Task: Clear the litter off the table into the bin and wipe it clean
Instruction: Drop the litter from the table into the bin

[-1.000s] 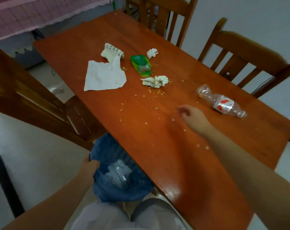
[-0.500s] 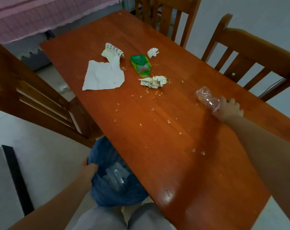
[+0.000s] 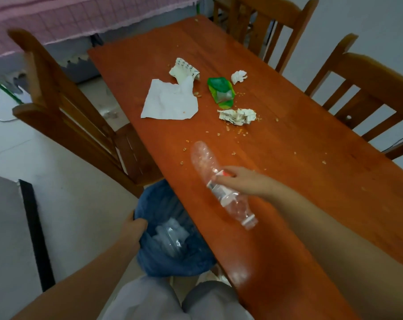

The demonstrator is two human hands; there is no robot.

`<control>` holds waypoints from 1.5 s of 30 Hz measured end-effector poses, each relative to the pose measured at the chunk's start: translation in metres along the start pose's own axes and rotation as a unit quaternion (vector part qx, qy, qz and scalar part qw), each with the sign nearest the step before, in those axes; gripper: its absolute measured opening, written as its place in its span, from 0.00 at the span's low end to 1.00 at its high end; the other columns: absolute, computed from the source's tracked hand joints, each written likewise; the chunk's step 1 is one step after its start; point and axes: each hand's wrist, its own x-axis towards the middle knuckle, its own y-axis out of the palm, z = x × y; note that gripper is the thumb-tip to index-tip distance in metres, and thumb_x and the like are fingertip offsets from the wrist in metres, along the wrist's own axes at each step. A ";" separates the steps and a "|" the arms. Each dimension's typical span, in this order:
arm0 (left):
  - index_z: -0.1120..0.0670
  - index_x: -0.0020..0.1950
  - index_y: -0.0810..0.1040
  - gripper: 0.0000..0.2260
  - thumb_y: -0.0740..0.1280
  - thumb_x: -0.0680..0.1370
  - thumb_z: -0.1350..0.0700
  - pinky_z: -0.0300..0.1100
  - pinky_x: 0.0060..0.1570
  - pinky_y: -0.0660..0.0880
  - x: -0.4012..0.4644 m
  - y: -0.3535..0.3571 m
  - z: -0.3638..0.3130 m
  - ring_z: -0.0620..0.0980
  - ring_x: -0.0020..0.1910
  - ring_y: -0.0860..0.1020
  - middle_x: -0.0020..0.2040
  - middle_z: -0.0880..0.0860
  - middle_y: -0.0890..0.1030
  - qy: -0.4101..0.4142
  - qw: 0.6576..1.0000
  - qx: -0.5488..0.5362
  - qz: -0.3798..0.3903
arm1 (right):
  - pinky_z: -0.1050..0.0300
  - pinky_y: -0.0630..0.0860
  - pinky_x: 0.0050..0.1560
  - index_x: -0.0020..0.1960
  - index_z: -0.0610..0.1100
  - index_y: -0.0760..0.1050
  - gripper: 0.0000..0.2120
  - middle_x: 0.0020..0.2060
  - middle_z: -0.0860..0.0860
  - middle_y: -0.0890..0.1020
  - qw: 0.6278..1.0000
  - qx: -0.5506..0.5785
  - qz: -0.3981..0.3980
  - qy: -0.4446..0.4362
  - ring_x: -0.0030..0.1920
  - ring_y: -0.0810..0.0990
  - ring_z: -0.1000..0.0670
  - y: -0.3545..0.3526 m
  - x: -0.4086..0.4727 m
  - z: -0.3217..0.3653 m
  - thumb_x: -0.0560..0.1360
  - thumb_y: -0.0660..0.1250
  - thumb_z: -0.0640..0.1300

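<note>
My right hand [image 3: 244, 181] is shut on a crushed clear plastic bottle [image 3: 204, 161] with a red and white label, held just above the orange wooden table [image 3: 311, 181] near its left edge. My left hand [image 3: 133, 229] grips the rim of a bin lined with a blue bag [image 3: 172, 248], which stands on the floor beside the table with clear plastic litter inside. Farther up the table lie a flat white paper napkin [image 3: 170, 103], a green wrapper [image 3: 221, 92], three crumpled papers [image 3: 238, 115] [image 3: 184, 70] [image 3: 239, 76] and scattered crumbs [image 3: 239, 132].
A wooden chair [image 3: 64, 107] stands left of the table, just beyond the bin. Two more wooden chairs [image 3: 368, 88] [image 3: 272, 17] stand along the far right side. A pink cloth [image 3: 57, 17] hangs over furniture at the back. My knees [image 3: 172, 301] are below the bin.
My right hand reached right, closed on the bottle and carried it left across the table toward the bin. My left hand stayed on the bin's rim.
</note>
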 end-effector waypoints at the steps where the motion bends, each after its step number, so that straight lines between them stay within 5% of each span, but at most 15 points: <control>1: 0.63 0.68 0.70 0.22 0.56 0.74 0.74 0.51 0.46 0.77 0.000 -0.005 0.001 0.60 0.46 0.78 0.53 0.62 0.78 -0.003 1.000 -0.010 -0.004 | 0.58 0.74 0.53 0.73 0.46 0.57 0.32 0.72 0.48 0.63 0.998 0.012 0.054 0.001 0.62 0.73 0.47 0.017 0.001 0.014 0.75 0.56 0.62; 4: 0.60 0.70 0.68 0.25 0.56 0.73 0.73 0.53 0.48 0.76 0.004 -0.023 0.004 0.60 0.48 0.76 0.54 0.61 0.77 -0.016 0.999 -0.032 -0.009 | 0.59 0.78 0.46 0.71 0.43 0.60 0.31 0.70 0.45 0.67 0.975 0.101 0.184 0.067 0.61 0.73 0.46 0.080 0.019 0.035 0.76 0.57 0.61; 6: 0.58 0.71 0.67 0.27 0.56 0.73 0.73 0.54 0.51 0.75 0.008 -0.037 0.006 0.61 0.51 0.74 0.59 0.62 0.76 -0.029 0.999 -0.038 -0.012 | 0.54 0.80 0.49 0.68 0.42 0.65 0.29 0.62 0.42 0.74 0.958 0.129 0.217 0.139 0.56 0.76 0.44 0.129 0.038 0.042 0.75 0.58 0.60; 9: 0.58 0.72 0.67 0.28 0.55 0.73 0.74 0.51 0.49 0.74 0.013 -0.057 0.008 0.60 0.50 0.73 0.56 0.58 0.75 -0.050 0.997 -0.063 -0.019 | 0.51 0.77 0.50 0.63 0.40 0.70 0.28 0.52 0.42 0.78 0.943 0.156 0.198 0.218 0.50 0.78 0.44 0.181 0.070 0.046 0.74 0.58 0.61; 14: 0.58 0.71 0.68 0.28 0.53 0.73 0.75 0.45 0.31 0.76 0.019 -0.083 0.002 0.56 0.39 0.76 0.49 0.57 0.78 -0.060 0.995 -0.081 -0.020 | 0.55 0.72 0.60 0.65 0.40 0.70 0.24 0.63 0.43 0.75 0.960 0.132 0.159 0.191 0.60 0.75 0.44 0.203 0.104 0.057 0.78 0.54 0.55; 17: 0.57 0.72 0.67 0.29 0.52 0.73 0.75 0.49 0.35 0.77 0.032 -0.092 -0.008 0.57 0.39 0.76 0.59 0.62 0.77 -0.056 0.995 -0.085 -0.009 | 0.59 0.74 0.50 0.63 0.40 0.70 0.18 0.61 0.43 0.76 0.973 0.109 0.152 0.137 0.56 0.75 0.46 0.189 0.108 0.073 0.78 0.56 0.49; 19: 0.57 0.71 0.68 0.28 0.52 0.73 0.75 0.52 0.41 0.76 0.044 -0.095 -0.015 0.61 0.43 0.76 0.57 0.62 0.76 -0.060 0.995 -0.076 -0.003 | 0.56 0.75 0.52 0.64 0.41 0.69 0.18 0.61 0.44 0.75 0.977 0.103 0.142 0.122 0.57 0.76 0.46 0.170 0.111 0.083 0.78 0.57 0.50; 23: 0.59 0.68 0.69 0.27 0.53 0.71 0.74 0.49 0.35 0.77 0.068 -0.096 -0.034 0.64 0.44 0.77 0.48 0.61 0.78 -0.071 0.995 -0.059 0.030 | 0.57 0.76 0.50 0.66 0.44 0.67 0.18 0.60 0.45 0.76 0.981 0.136 0.110 0.082 0.54 0.79 0.49 0.120 0.122 0.099 0.79 0.56 0.50; 26: 0.59 0.66 0.71 0.27 0.54 0.68 0.74 0.54 0.41 0.78 0.086 -0.092 -0.048 0.67 0.49 0.78 0.51 0.63 0.79 -0.067 0.996 -0.046 0.047 | 0.61 0.76 0.43 0.64 0.42 0.69 0.15 0.56 0.44 0.79 0.984 0.167 0.021 0.062 0.50 0.79 0.48 0.077 0.127 0.107 0.80 0.56 0.46; 30: 0.58 0.64 0.72 0.28 0.55 0.66 0.72 0.65 0.50 0.77 0.103 -0.087 -0.065 0.68 0.52 0.78 0.52 0.64 0.79 -0.050 0.996 -0.030 0.061 | 0.53 0.79 0.49 0.61 0.42 0.72 0.13 0.50 0.48 0.80 0.980 0.157 -0.112 0.058 0.50 0.81 0.49 0.037 0.143 0.105 0.78 0.59 0.43; 37: 0.57 0.68 0.71 0.29 0.55 0.67 0.72 0.64 0.56 0.75 0.122 -0.080 -0.084 0.68 0.57 0.77 0.59 0.64 0.78 -0.050 0.998 -0.032 0.037 | 0.57 0.72 0.52 0.57 0.39 0.77 0.12 0.56 0.43 0.80 0.958 -0.019 -0.285 -0.017 0.56 0.78 0.46 0.001 0.205 0.121 0.77 0.60 0.42; 42: 0.55 0.67 0.71 0.30 0.56 0.67 0.73 0.63 0.55 0.76 0.124 -0.077 -0.096 0.67 0.56 0.77 0.58 0.62 0.78 -0.061 0.997 -0.055 0.015 | 0.49 0.67 0.65 0.67 0.43 0.67 0.21 0.68 0.43 0.68 0.954 -0.118 -0.274 -0.044 0.67 0.68 0.43 -0.013 0.276 0.131 0.77 0.62 0.49; 45: 0.53 0.66 0.71 0.29 0.57 0.68 0.73 0.63 0.55 0.76 0.126 -0.077 -0.103 0.67 0.56 0.77 0.57 0.62 0.79 -0.074 0.996 -0.057 0.010 | 0.44 0.69 0.62 0.69 0.43 0.61 0.28 0.68 0.42 0.66 0.949 -0.197 -0.248 0.008 0.67 0.65 0.41 -0.012 0.307 0.129 0.75 0.63 0.55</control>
